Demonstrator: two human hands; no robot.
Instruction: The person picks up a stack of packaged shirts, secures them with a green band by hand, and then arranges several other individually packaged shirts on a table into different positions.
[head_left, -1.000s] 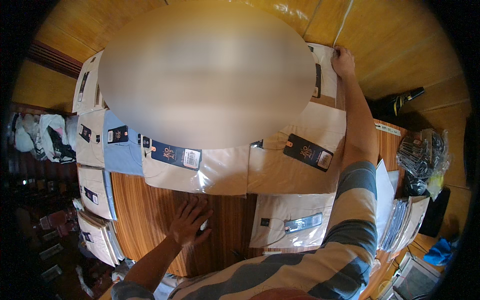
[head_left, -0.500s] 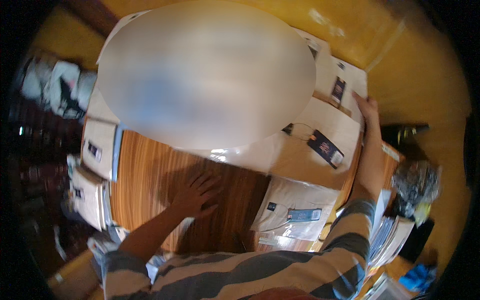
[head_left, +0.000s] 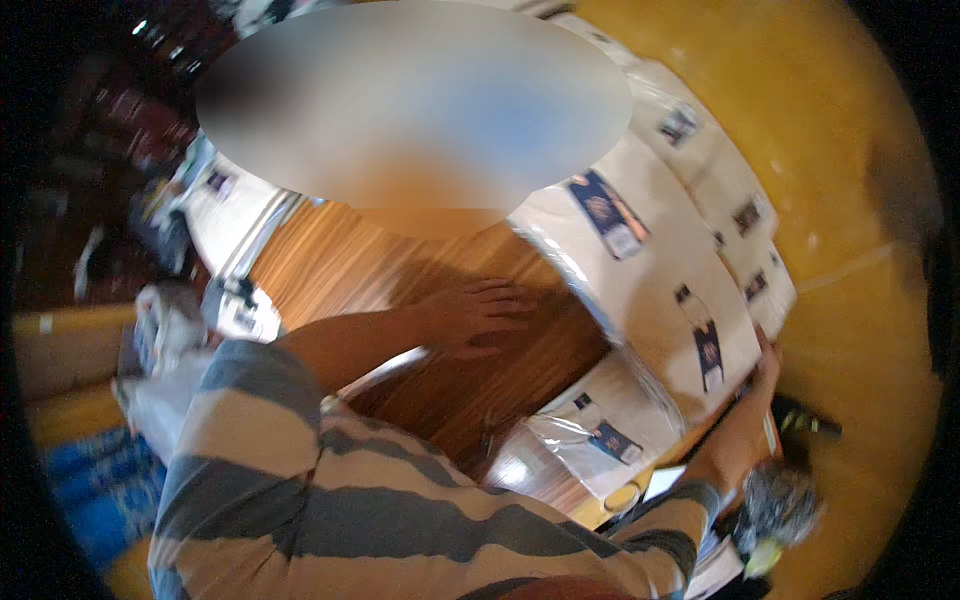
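My right hand [head_left: 765,362] was at the outer edge of a beige packet [head_left: 680,345], fingers against its border; I could not tell whether that grip was pinching the plastic or only resting there. My left hand [head_left: 480,315] was spread wide, palm down over the wood-grain tabletop [head_left: 340,265], with nothing in its grip that I could see.

The packet by my right hand had a dark tag [head_left: 708,355] on a loop of string, and another beige packet [head_left: 655,200] lay beside it, its tag upward as well. Behind these ran more pale tagged packets, along the edge. On my side lay a clear-wrapped packet [head_left: 610,405] with a bluish tag, near a round roll [head_left: 622,498].

The laying-out looked well along to me: the packets were in rows, flat and wrapped, tags showing. What was left I could not tell, since a blurred patch hid the far middle. Farther out, a pale stack [head_left: 232,220] stood at the left, and crumpled clear plastic [head_left: 780,505] lay beyond my right forearm.
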